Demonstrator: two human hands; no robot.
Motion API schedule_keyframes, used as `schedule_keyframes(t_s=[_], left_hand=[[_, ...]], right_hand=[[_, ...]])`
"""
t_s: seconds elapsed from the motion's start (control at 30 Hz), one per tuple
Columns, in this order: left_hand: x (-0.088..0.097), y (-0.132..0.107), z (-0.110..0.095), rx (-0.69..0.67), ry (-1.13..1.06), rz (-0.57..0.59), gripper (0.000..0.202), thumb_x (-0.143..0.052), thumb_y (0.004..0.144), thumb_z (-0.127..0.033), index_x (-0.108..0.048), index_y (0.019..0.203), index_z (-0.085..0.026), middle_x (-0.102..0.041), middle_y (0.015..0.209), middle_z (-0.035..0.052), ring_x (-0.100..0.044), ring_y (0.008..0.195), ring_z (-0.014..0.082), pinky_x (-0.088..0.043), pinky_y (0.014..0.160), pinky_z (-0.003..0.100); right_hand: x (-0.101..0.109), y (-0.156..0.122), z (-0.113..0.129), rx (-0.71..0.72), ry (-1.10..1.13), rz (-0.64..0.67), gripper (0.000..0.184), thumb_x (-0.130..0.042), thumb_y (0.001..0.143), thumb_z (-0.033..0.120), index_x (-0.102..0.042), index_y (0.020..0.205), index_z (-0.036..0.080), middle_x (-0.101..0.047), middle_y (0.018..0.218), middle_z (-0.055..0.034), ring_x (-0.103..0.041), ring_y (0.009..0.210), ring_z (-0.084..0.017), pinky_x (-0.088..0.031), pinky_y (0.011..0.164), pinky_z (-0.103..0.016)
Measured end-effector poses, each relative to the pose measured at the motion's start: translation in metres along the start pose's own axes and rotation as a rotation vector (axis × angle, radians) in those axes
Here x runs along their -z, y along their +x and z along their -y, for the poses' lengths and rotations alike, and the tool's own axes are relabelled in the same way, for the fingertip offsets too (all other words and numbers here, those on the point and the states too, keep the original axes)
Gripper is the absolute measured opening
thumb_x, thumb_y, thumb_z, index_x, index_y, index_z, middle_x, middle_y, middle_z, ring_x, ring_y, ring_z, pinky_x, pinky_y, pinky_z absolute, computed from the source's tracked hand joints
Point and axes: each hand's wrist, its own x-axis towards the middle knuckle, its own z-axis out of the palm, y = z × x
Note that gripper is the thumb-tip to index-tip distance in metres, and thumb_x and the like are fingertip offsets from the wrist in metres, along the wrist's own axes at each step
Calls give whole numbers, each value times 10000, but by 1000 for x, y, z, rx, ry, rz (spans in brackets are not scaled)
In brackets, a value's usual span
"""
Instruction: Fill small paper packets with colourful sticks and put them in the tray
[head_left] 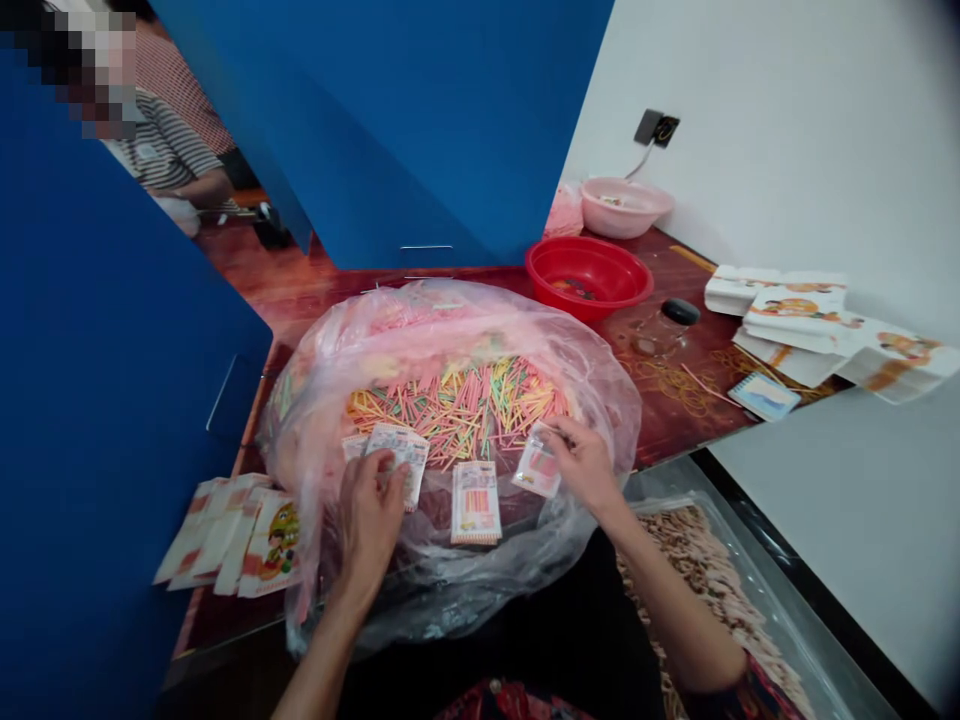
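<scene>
A large pink-tinged plastic bag (450, 340) lies open on the table, full of thin pink, yellow and green sticks (457, 415). My left hand (367, 520) grips a printed paper packet (399, 462) at the bag's near side. My right hand (585, 465) pinches a small see-through packet (537, 463) with pink contents. Between my hands, a filled packet of coloured sticks (476, 503) rests on the plastic, touching neither hand. A stack of printed paper sleeves (240, 540) lies left of my left hand.
A blue partition (112, 300) stands left and behind, with a seated person (172, 160) beyond it. A red bowl (589, 275), pink bowl (625, 207), black-lidded jar (664, 330), notebook (763, 396) and paper stacks (795, 320) sit on the wooden table (690, 420). A tray (712, 590) lies lower right.
</scene>
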Motion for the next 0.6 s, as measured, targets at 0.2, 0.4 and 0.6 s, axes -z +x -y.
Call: schedule_keyframes(t_s=[0.2, 0.4, 0.6], left_hand=[[9, 16, 1, 11, 508, -50, 542, -489, 945, -461, -602, 1341, -109, -605, 1141, 210, -588, 1066, 374, -493, 889, 487], [8, 33, 22, 40, 293, -13, 545, -540, 882, -449, -613, 1290, -96, -677, 969, 128, -638, 931, 310, -517, 861, 431], [7, 37, 31, 14, 182, -10, 301, -525, 847, -433, -688, 835, -180, -679, 845, 104, -623, 859, 289, -509, 837, 424]], right_hand=[[-12, -22, -49, 41, -405, 19, 209, -493, 936, 223, -700, 940, 195, -666, 886, -90, -612, 864, -253, -465, 813, -380], [-22, -32, -41, 202, -758, -99, 277, -531, 948, 152, -719, 1145, 199, -621, 1146, -141, -553, 1023, -288, -411, 856, -415], [-28, -34, -12, 305, -654, -47, 176, -552, 1007, 215, -721, 1057, 212, -622, 1107, -102, -556, 1017, -258, -393, 907, -412]])
